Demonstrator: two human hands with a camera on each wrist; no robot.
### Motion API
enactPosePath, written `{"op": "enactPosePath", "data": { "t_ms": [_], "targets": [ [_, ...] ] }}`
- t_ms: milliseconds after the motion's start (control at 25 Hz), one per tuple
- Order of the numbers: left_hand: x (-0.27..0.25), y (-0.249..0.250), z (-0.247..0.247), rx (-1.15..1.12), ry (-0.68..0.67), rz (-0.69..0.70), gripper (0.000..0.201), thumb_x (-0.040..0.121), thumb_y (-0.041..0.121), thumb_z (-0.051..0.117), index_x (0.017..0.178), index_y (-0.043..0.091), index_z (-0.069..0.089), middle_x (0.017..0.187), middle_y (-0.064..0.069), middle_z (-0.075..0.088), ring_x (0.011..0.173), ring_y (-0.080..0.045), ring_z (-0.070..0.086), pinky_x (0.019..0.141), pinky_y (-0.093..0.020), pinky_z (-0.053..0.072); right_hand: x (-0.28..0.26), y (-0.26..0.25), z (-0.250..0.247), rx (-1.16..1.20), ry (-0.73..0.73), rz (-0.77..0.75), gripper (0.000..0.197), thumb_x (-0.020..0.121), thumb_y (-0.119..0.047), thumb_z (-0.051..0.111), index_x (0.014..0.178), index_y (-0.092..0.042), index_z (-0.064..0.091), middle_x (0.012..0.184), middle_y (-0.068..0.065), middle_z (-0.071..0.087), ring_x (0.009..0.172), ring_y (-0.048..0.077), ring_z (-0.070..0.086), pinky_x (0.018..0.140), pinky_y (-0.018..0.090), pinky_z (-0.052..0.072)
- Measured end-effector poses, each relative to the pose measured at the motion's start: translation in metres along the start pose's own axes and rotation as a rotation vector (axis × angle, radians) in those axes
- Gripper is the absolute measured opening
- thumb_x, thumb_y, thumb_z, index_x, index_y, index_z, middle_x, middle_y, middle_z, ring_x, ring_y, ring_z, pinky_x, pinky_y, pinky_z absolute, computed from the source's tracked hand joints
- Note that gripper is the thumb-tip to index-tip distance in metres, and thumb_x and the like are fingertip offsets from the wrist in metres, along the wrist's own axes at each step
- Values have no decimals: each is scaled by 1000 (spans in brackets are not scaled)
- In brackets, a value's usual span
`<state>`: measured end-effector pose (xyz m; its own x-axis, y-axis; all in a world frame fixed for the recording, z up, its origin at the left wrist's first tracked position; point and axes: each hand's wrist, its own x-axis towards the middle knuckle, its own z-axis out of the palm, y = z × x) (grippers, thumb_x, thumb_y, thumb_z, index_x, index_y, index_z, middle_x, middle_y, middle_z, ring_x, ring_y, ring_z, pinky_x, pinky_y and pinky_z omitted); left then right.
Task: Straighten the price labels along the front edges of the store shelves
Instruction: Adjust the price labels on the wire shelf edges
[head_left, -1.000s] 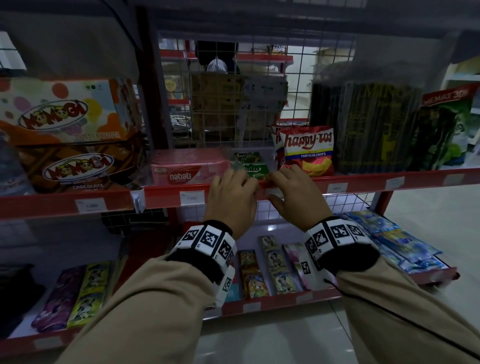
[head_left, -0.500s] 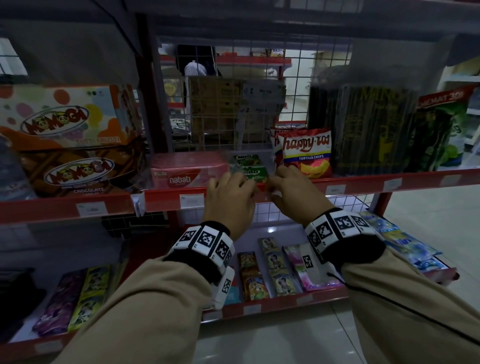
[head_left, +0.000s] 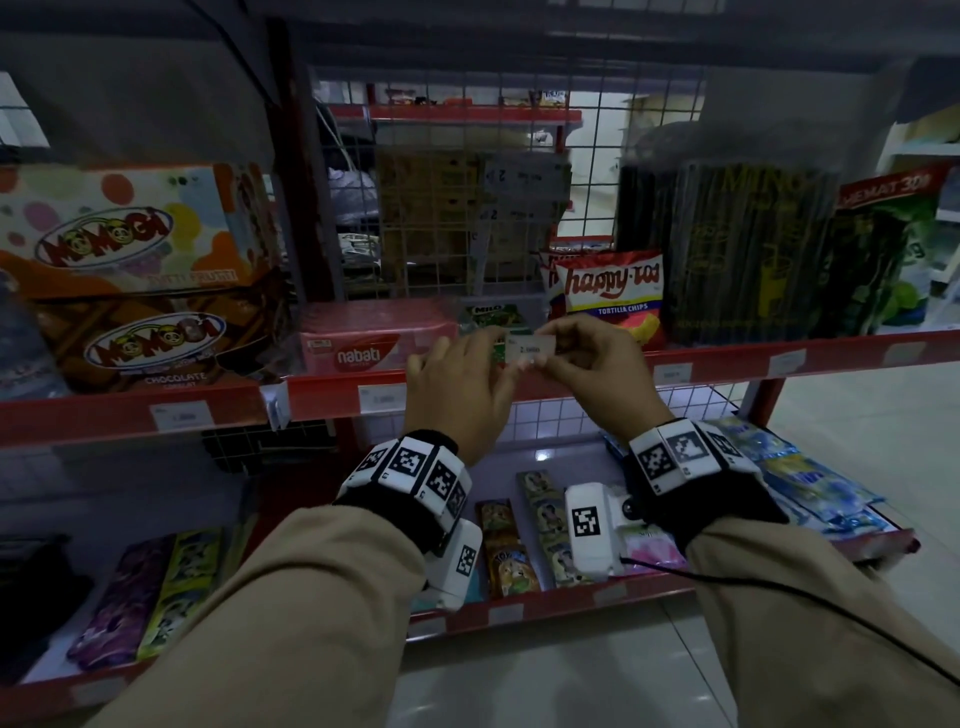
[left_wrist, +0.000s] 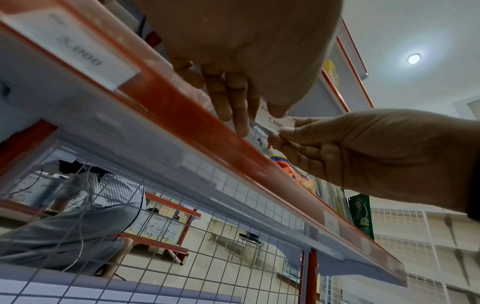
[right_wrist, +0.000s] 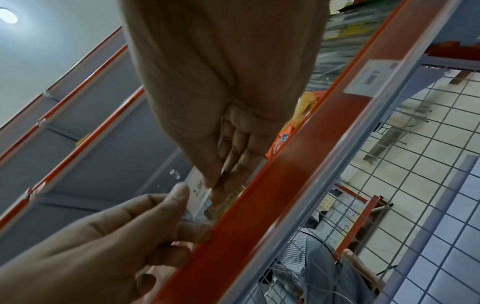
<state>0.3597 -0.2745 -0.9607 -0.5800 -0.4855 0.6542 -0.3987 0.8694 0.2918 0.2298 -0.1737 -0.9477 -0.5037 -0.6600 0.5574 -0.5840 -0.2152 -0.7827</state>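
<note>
From the head camera, both hands held a small white paper price label (head_left: 531, 349) just above the red shelf-edge strip (head_left: 332, 396), the left hand (head_left: 460, 387) pinching its left end, the right hand (head_left: 597, 364) its right end, in front of a pink nabati wafer pack (head_left: 371, 343) and a glossy happy-tos chip bag (head_left: 610, 293).

The left-wrist camera showed the thumb (left_wrist: 279, 102) on the flat rectangular label (left_wrist: 276, 121).

The right-wrist camera showed the label (right_wrist: 198, 191) pinched beside the smooth red strip (right_wrist: 259, 216).
</note>
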Motion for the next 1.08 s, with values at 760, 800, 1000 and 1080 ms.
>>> {"op": "enactPosePath", "data": {
  "t_ms": [760,800,1000,1080],
  "targets": [
    [1,1,0,170,-61,67,15,91,31,53,104,25,59,103,3,55,99,-24,46,81,-36,28,5,3,-8,-708,-178,-177,13,85,-18,65,98,-17,68,96,7,60,93,25,50,80,38,42],
    [1,1,0,178,-62,66,15,91,31,52,103,25,59,103,3,54,99,-24,46,81,-36,27,5,3,-9,-735,-202,-179,16,84,-18,66,100,-17,67,98,7,59,94,25,49,81,39,42],
    [1,1,1,236,-84,87,22,95,34,47,104,24,64,105,0,53,100,-24,44,83,-37,27,9,3,-12,-872,-292,-197,18,86,-15,64,103,-14,68,101,10,57,94,28,46,77,33,36],
    [2,1,0,249,-100,82,25,96,36,45,106,23,64,106,0,53,101,-25,44,84,-38,28,9,2,-12,-859,-300,-189,16,87,-16,64,102,-15,68,101,7,56,94,26,45,75,28,31]
  ]
}}
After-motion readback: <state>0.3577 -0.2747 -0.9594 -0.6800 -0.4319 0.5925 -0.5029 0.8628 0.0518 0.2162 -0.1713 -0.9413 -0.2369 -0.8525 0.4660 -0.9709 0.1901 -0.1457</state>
